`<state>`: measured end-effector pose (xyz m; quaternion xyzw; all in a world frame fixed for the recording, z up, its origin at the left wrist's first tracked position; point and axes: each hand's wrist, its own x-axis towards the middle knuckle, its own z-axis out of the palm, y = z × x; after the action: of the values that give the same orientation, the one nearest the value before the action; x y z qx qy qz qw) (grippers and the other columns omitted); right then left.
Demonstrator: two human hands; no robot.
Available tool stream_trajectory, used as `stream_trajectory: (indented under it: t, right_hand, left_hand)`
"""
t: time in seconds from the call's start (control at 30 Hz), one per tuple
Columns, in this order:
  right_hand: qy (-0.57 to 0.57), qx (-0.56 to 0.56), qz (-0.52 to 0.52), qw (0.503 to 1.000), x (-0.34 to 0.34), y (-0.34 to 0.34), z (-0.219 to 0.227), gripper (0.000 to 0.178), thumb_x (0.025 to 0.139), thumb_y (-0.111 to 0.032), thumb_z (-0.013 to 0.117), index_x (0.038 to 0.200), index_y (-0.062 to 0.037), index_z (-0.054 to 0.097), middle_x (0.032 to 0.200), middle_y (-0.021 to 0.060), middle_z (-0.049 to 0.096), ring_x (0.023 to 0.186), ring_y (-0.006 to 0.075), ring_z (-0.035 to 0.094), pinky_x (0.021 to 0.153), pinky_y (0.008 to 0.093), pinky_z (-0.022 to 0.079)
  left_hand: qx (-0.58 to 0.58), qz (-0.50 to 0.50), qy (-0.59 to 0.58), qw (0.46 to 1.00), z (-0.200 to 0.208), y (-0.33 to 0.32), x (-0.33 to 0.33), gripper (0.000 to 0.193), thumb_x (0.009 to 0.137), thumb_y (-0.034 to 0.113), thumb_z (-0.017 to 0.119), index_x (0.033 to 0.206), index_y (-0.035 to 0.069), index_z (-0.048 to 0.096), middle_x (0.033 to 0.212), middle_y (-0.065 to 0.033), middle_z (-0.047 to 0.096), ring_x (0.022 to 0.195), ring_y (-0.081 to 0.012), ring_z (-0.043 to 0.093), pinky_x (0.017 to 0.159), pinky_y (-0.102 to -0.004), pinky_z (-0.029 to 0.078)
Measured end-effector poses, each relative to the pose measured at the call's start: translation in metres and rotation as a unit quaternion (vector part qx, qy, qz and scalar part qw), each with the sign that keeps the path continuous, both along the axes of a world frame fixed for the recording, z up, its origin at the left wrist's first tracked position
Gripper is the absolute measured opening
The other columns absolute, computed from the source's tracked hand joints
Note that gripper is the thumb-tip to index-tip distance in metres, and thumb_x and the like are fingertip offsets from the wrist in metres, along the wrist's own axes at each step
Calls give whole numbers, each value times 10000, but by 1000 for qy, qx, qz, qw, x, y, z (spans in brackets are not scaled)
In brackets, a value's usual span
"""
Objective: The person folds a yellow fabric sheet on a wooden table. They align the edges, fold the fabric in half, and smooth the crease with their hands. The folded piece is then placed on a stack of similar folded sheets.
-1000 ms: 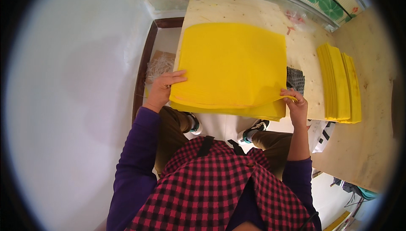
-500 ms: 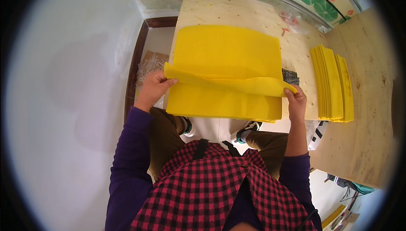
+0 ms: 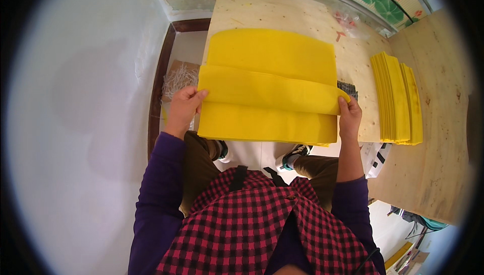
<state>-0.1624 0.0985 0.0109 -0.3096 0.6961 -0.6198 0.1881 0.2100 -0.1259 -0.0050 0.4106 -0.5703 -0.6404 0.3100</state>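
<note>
A folded yellow felt sheet (image 3: 269, 91) stretches as a wide band between my two hands. It lies across a stack of flat yellow felt sheets (image 3: 267, 124) at the near edge of the wooden table. My left hand (image 3: 186, 105) pinches the band's left end, thumb on top. At the right end, my right hand (image 3: 349, 113) grips the band, whose end curls up beside the thumb. The fingers underneath are hidden on both sides.
Folded yellow felt pieces (image 3: 396, 98) stand in two bundles on the right of the wooden table (image 3: 267, 10), beside an upright wooden panel (image 3: 436, 109). A dark grey textured object (image 3: 348, 89) peeks out behind my right hand. Shredded paper (image 3: 180, 79) lies left of the table.
The band was twisted and partly lifted; now it lies flatter and wider over the stack. My right hand has moved slightly up and left, still holding its end.
</note>
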Motion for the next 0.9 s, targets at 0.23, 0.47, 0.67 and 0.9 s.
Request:
stream_trajectory:
  t: [0.23,0.47,0.67,0.9]
  right_hand:
    - [6,45,-15,999,-4,-9,-4,154,973,-140,582,958,4,636,820,-40,615,724,27,506,650,190,425]
    - [25,30,-17,999,-5,-18,-5,168,975,-153,578,939,2,633,793,-42,595,709,26,487,636,194,413]
    - [78,50,-41,995,-12,-20,-15,185,959,-156,595,856,-3,609,721,-61,523,665,29,417,583,211,374]
    - [154,109,-49,981,-15,-23,-21,187,931,-157,615,831,0,594,673,-49,489,628,38,387,552,222,358]
  left_hand:
    - [28,-7,2,1000,2,-1,-3,156,908,187,681,861,42,648,647,39,553,514,-36,433,491,-187,344]
    - [38,8,53,998,-4,3,-2,123,901,168,687,906,49,656,721,41,587,562,-28,446,516,-180,352]
    - [35,5,80,996,-12,2,0,120,893,164,696,861,60,644,711,48,577,564,-25,426,520,-185,338]
    - [40,22,49,998,-15,0,-6,120,902,155,682,840,65,633,701,52,574,572,-22,426,523,-187,334]
